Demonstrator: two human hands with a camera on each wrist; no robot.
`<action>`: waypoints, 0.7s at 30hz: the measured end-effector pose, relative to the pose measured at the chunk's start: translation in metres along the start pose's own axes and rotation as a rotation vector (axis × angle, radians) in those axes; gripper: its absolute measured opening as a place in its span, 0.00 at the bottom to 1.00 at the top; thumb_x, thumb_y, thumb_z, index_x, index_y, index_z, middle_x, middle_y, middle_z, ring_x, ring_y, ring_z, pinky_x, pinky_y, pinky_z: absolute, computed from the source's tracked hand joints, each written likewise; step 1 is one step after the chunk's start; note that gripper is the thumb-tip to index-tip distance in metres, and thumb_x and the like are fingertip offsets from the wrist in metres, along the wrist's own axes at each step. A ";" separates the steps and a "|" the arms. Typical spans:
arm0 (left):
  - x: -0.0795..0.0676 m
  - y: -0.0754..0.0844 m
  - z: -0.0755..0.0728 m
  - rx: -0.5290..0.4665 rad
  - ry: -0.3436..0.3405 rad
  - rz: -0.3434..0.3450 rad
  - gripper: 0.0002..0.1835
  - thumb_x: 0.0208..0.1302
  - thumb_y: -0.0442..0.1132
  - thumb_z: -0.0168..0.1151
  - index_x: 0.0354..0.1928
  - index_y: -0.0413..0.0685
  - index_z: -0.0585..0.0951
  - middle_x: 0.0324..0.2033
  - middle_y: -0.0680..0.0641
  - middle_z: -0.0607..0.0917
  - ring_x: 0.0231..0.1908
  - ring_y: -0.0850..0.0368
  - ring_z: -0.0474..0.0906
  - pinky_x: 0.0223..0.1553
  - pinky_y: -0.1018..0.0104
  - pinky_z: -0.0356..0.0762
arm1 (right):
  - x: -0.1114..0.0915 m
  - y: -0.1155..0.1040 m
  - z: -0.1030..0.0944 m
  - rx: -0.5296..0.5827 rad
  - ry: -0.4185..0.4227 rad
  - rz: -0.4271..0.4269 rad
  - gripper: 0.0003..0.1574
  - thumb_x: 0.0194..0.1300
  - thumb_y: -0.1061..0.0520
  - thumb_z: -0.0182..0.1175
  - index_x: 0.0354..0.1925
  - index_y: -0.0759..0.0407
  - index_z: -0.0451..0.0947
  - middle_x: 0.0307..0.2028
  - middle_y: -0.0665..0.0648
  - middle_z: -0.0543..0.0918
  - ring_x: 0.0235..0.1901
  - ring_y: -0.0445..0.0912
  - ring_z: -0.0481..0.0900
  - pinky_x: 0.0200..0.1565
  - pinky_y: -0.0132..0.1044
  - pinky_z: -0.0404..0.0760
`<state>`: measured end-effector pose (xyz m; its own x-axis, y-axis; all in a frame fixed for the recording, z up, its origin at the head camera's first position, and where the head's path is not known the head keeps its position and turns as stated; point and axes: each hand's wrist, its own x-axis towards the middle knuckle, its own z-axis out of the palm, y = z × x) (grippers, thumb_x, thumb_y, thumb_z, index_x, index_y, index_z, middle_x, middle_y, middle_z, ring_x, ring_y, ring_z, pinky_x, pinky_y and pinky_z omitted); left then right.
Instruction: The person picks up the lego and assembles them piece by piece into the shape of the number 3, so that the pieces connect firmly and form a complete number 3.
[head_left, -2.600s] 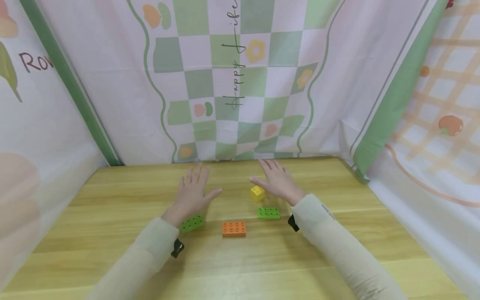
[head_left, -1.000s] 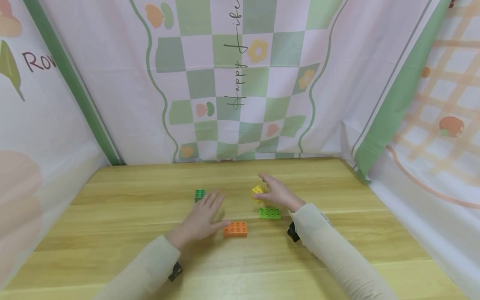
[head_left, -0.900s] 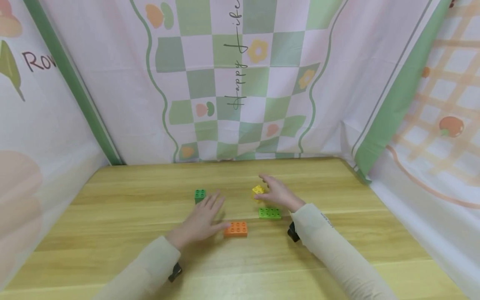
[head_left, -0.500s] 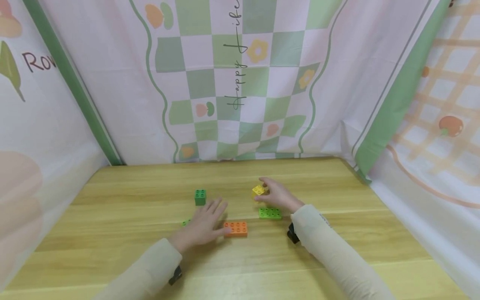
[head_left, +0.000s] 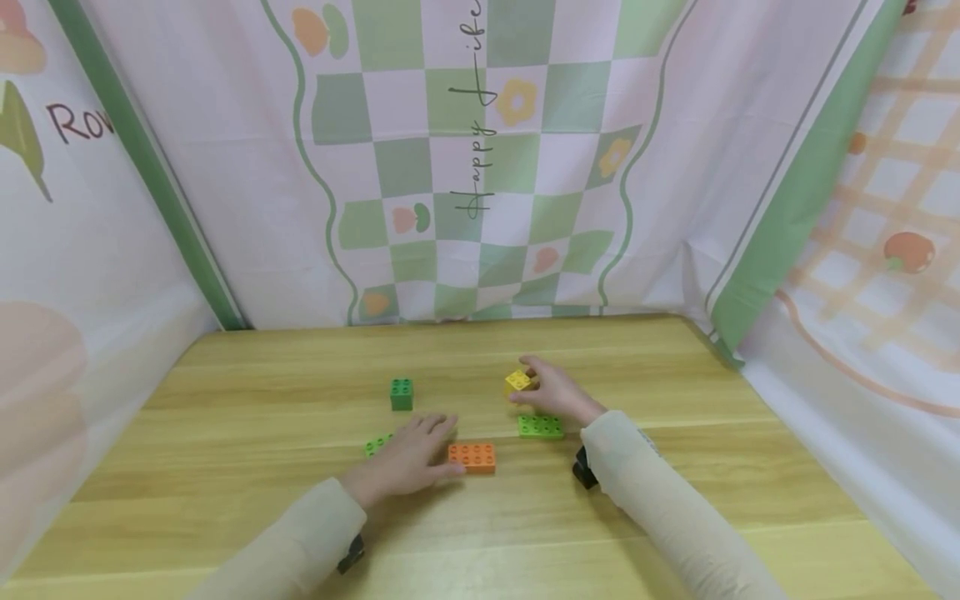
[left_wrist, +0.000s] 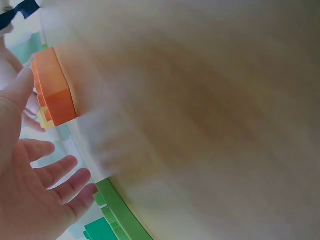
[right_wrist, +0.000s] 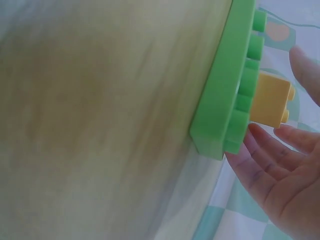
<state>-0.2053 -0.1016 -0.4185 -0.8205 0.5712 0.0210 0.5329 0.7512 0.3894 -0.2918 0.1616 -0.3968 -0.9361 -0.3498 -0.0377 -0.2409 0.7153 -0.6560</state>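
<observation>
My left hand (head_left: pixel 405 460) is held palm down with its fingers spread, thumb tip at the left end of an orange eight-stud building brick (head_left: pixel 474 457). Under that hand, a light green brick (head_left: pixel 377 446) is partly covered. Behind it stands a dark green four-stud brick (head_left: pixel 402 395). My right hand (head_left: pixel 561 392) reaches round a yellow four-stud brick (head_left: pixel 517 382), thumb in front and fingers behind. In the right wrist view a gap shows between the thumb and the yellow brick (right_wrist: pixel 271 100), while fingertips are close to its lower edge. A second light green brick (head_left: pixel 540 427) lies below the right hand.
The bricks rest on a wood-grain table (head_left: pixel 247 400). A checked curtain (head_left: pixel 480 208) hangs along the back edge, with more printed cloth at the left and right sides. A black strap shows under each cuff.
From raised and spread, my left hand has come nearer and right, toward the orange brick, uncovering the dark green brick. My right hand has lowered round the yellow brick, its fingers drawing in.
</observation>
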 end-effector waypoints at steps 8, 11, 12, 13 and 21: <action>0.000 0.002 0.001 -0.017 -0.010 0.021 0.43 0.57 0.61 0.58 0.66 0.40 0.62 0.59 0.39 0.68 0.58 0.44 0.64 0.58 0.51 0.61 | 0.002 0.002 0.000 0.032 -0.013 0.020 0.45 0.59 0.51 0.63 0.66 0.66 0.55 0.57 0.70 0.67 0.52 0.60 0.70 0.48 0.50 0.73; -0.001 0.003 0.001 -0.017 -0.013 0.025 0.41 0.56 0.60 0.60 0.64 0.39 0.64 0.58 0.39 0.69 0.56 0.45 0.65 0.57 0.52 0.64 | 0.002 0.001 0.000 0.043 -0.013 0.026 0.44 0.59 0.51 0.63 0.66 0.66 0.55 0.57 0.70 0.67 0.52 0.60 0.70 0.48 0.50 0.73; -0.001 0.003 0.001 -0.017 -0.015 0.022 0.40 0.57 0.59 0.60 0.63 0.39 0.65 0.57 0.39 0.70 0.56 0.46 0.66 0.56 0.53 0.64 | 0.002 0.002 0.000 0.049 -0.013 0.028 0.44 0.59 0.51 0.63 0.66 0.66 0.55 0.57 0.70 0.67 0.52 0.60 0.70 0.48 0.50 0.73; -0.001 0.003 0.001 -0.013 -0.014 0.019 0.39 0.56 0.59 0.60 0.62 0.39 0.67 0.56 0.40 0.71 0.55 0.46 0.66 0.56 0.53 0.65 | 0.002 0.002 0.000 0.055 -0.013 0.031 0.44 0.59 0.52 0.63 0.66 0.66 0.55 0.57 0.71 0.67 0.52 0.60 0.70 0.48 0.50 0.73; 0.003 0.004 0.003 -0.040 0.001 -0.011 0.30 0.54 0.53 0.65 0.53 0.39 0.75 0.45 0.46 0.76 0.45 0.53 0.72 0.48 0.59 0.71 | 0.005 0.005 0.001 0.096 0.000 0.064 0.41 0.59 0.54 0.63 0.64 0.67 0.57 0.55 0.69 0.69 0.51 0.58 0.70 0.48 0.51 0.72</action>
<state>-0.2051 -0.0959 -0.4198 -0.8262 0.5631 0.0174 0.5155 0.7432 0.4265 -0.2970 0.1629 -0.4005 -0.9488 -0.3053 -0.0814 -0.1552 0.6745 -0.7218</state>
